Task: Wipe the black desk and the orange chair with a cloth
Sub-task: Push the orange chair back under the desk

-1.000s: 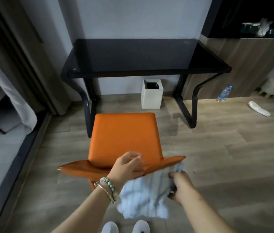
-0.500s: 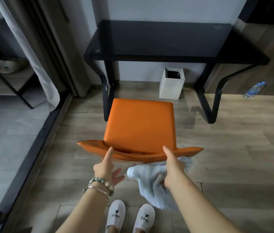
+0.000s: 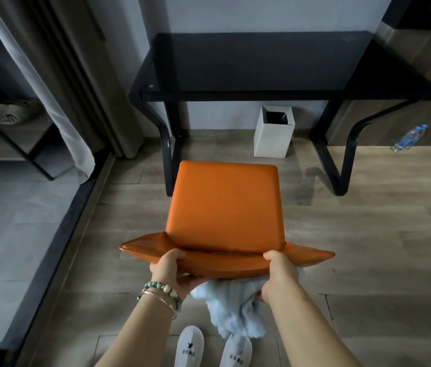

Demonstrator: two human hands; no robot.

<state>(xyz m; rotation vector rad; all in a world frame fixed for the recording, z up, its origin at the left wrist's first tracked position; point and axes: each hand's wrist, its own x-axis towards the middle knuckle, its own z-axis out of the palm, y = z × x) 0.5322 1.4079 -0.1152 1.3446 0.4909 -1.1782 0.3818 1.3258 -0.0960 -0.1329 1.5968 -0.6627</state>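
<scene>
Grey wood floor (image 3: 373,247) lay under it all. On the left hand (image 3: 172,271), fingers (image 3: 176,255) curled over the chair (image 3: 225,207) back's top edge. The right hand (image 3: 279,278) gripped that edge too, with the pale cloth (image 3: 235,311) pinned under its palm, probably so 2 hands could steady or shift the chair. Its orange seat looked smooth and faintly glossy, near the black desk (image 3: 262,62) at the wall (image 3: 262,14).

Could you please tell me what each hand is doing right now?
Left hand: grips the backrest edge of the orange upholstered chair.
Right hand: holds the pale blue fluffy cloth against that edge.
</scene>
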